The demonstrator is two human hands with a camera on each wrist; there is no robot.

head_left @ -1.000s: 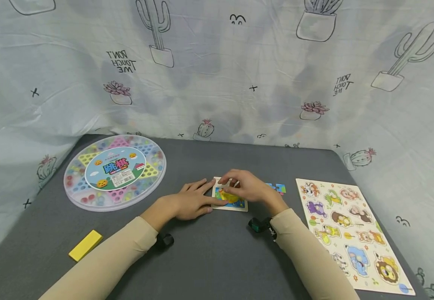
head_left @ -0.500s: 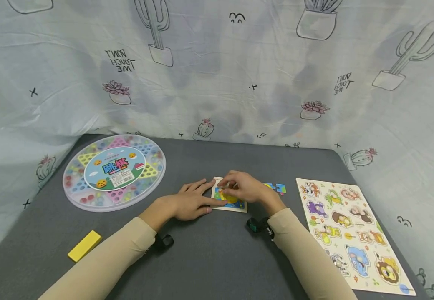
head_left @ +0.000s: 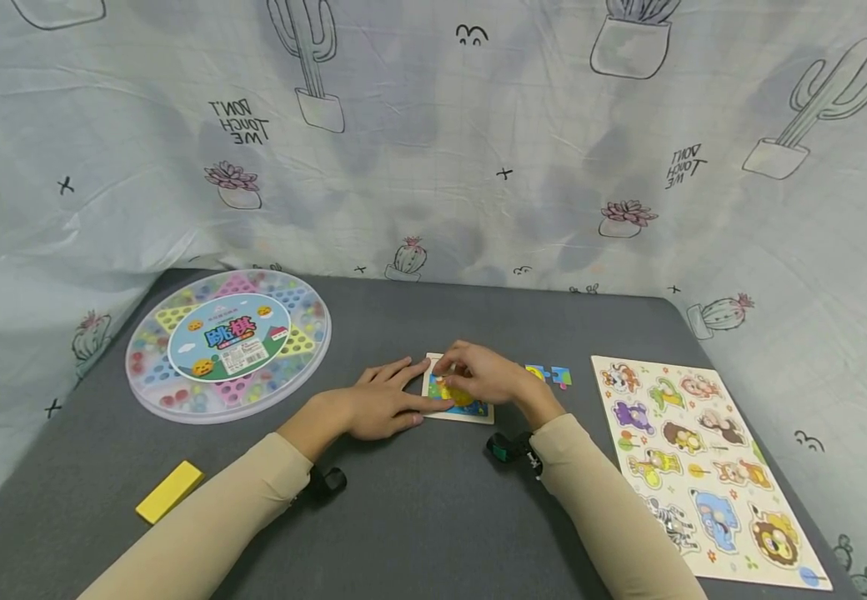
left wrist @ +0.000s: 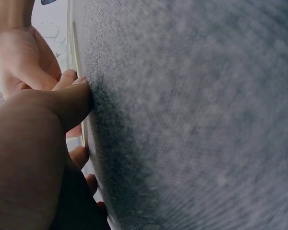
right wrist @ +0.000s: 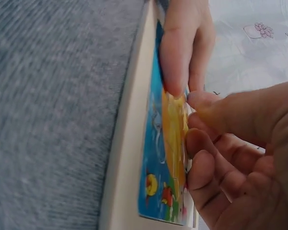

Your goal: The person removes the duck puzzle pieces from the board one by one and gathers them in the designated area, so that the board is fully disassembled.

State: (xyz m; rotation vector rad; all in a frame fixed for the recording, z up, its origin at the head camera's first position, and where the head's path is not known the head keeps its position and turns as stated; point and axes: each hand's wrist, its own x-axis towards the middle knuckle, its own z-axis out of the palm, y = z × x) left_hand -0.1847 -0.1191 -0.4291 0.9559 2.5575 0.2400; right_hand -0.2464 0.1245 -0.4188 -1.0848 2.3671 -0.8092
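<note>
A small jigsaw puzzle point(head_left: 478, 412) in a pale wooden frame lies on the dark table, showing a yellow figure on blue. My left hand point(head_left: 381, 404) rests at its left side with fingers spread, the index finger and thumb reaching onto it. Over the puzzle's upper part is my right hand point(head_left: 489, 375), fingers curled and thumb tip close to the index finger, pinching at a puzzle piece mostly hidden beneath them. In the right wrist view the right fingertips point(right wrist: 201, 165) meet the puzzle's picture surface point(right wrist: 170, 129), right by the left thumb.
Loose puzzle pieces point(head_left: 562, 377) lie just right of the right hand. A large animal puzzle board point(head_left: 677, 425) is at the right edge, a round Chinese checkers set point(head_left: 231, 346) at back left. Near the left forearm sits a yellow block point(head_left: 169, 492). A patterned curtain point(head_left: 433, 125) hangs behind.
My right hand has shifted slightly left over the puzzle, uncovering more of the loose pieces beside it. The left hand stays in place.
</note>
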